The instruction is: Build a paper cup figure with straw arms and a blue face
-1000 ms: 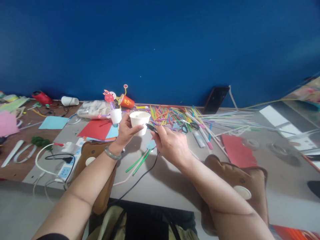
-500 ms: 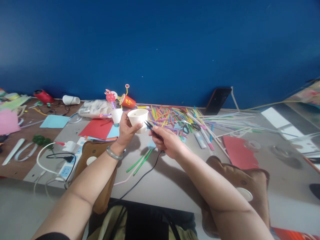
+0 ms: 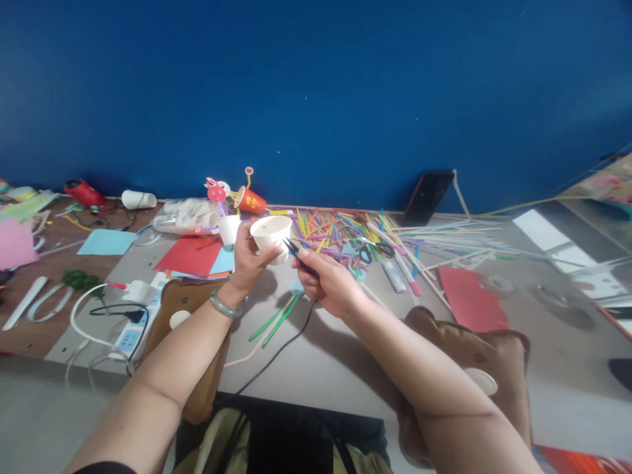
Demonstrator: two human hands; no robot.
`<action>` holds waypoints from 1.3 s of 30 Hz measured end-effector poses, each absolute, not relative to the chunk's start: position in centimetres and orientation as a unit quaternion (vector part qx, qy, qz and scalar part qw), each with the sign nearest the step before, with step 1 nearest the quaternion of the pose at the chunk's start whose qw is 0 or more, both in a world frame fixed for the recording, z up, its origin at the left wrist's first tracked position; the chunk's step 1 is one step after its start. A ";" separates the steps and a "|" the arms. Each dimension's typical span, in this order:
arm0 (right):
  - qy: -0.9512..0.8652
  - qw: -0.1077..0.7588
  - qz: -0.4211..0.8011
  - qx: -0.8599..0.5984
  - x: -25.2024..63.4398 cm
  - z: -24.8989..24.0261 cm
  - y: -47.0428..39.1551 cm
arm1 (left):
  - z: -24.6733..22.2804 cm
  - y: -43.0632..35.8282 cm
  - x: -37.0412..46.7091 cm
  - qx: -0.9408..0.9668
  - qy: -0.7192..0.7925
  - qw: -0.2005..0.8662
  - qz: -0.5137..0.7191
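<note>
My left hand (image 3: 247, 262) holds a white paper cup (image 3: 269, 236) above the grey table (image 3: 316, 355), tilted with its flat end toward me. My right hand (image 3: 328, 284) grips small black snips (image 3: 295, 253), whose blades touch the cup's right side near its rim. A green bangle (image 3: 223, 305) sits on my left wrist. Green straws (image 3: 276, 317) and a light blue paper disc (image 3: 297, 287) lie on the table just below my hands.
Several coloured straws (image 3: 336, 232) are strewn behind the hands, with black scissors (image 3: 371, 251) and markers (image 3: 407, 272). Red paper (image 3: 191, 254), a second white cup (image 3: 229, 229), a red cup craft (image 3: 249, 199), a power strip (image 3: 129, 337), a black cable (image 3: 276, 355) and brown cushions (image 3: 474, 355) lie around.
The right hand has moved left, bringing the snips from beside the cup up against it. The cup has tilted and dropped slightly toward the snips.
</note>
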State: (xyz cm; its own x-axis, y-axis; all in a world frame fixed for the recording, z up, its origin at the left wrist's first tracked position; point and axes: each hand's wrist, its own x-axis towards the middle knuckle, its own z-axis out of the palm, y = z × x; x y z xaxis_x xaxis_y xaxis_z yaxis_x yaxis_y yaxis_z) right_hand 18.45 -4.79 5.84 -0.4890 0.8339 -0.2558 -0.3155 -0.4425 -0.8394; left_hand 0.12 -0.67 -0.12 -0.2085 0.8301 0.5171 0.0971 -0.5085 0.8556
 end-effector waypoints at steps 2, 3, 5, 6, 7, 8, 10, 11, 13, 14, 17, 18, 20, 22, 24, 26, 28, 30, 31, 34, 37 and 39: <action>-0.367 0.372 0.781 -0.342 18.4 5.7 -4.9 | 0.0 -0.7 0.2 0.563 0.407 0.278 0.663; -0.362 0.372 0.783 -0.342 18.3 5.7 -4.9 | 0.1 -0.8 0.2 0.564 0.405 0.278 0.664; -0.352 0.375 0.787 -0.342 18.2 5.7 -5.0 | 0.2 -0.9 0.3 0.563 0.404 0.276 0.666; -0.347 0.376 0.788 -0.343 18.1 5.7 -5.1 | 0.3 -0.9 0.3 0.562 0.405 0.273 0.667; -0.342 0.378 0.788 -0.345 18.1 5.7 -5.1 | 0.3 -0.9 0.3 0.561 0.408 0.271 0.668; -0.339 0.378 0.789 -0.346 18.0 5.7 -5.2 | 0.3 -1.0 0.3 0.560 0.409 0.268 0.668; -0.340 0.383 0.785 -0.348 17.8 5.8 -5.4 | 0.3 -1.0 0.3 0.561 0.411 0.264 0.668; -0.346 0.390 0.777 -0.352 17.7 5.8 -5.5 | 0.3 -1.0 0.4 0.562 0.411 0.262 0.669; -0.374 0.417 0.745 -0.363 17.5 5.8 -5.8 | 0.2 -1.1 0.4 0.562 0.408 0.257 0.672; -0.392 0.432 0.724 -0.369 17.5 5.7 -6.0 | 0.2 -1.1 0.4 0.561 0.407 0.255 0.674; -0.421 0.449 0.694 -0.374 17.4 5.6 -6.2 | 0.1 -1.1 0.5 0.559 0.402 0.247 0.681; -0.416 0.444 0.702 -0.370 17.4 5.6 -6.2 | 0.1 -1.1 0.5 0.560 0.400 0.246 0.682; -0.393 0.431 0.728 -0.360 17.4 5.5 -6.0 | 0.0 -1.1 0.5 0.564 0.397 0.244 0.682; -0.374 0.424 0.745 -0.353 17.4 5.4 -5.9 | -0.1 -1.0 0.4 0.567 0.397 0.240 0.681; -0.367 0.424 0.750 -0.350 17.3 5.2 -5.7 | -0.2 -1.1 0.4 0.569 0.399 0.236 0.679; -0.365 0.424 0.753 -0.347 17.3 5.0 -5.6 | -0.2 -1.1 0.4 0.569 0.402 0.235 0.678; -0.361 0.424 0.755 -0.346 17.2 4.9 -5.5 | -0.2 -1.1 0.4 0.568 0.402 0.238 0.677; -0.357 0.423 0.758 -0.347 17.3 5.0 -5.5 | 0.0 -1.2 0.5 0.569 0.402 0.244 0.675; -0.355 0.422 0.758 -0.348 17.3 5.0 -5.5 | 0.0 -1.2 0.5 0.569 0.401 0.248 0.674; -0.355 0.423 0.755 -0.353 17.4 5.0 -5.3 | 0.1 -1.3 0.5 0.568 0.400 0.254 0.672; -0.373 0.421 0.745 -0.357 17.5 4.8 -5.1 | 0.1 -1.2 0.4 0.564 0.401 0.263 0.673; -0.412 0.418 0.722 -0.366 17.7 4.8 -4.8 | 0.2 -1.1 0.3 0.558 0.397 0.283 0.672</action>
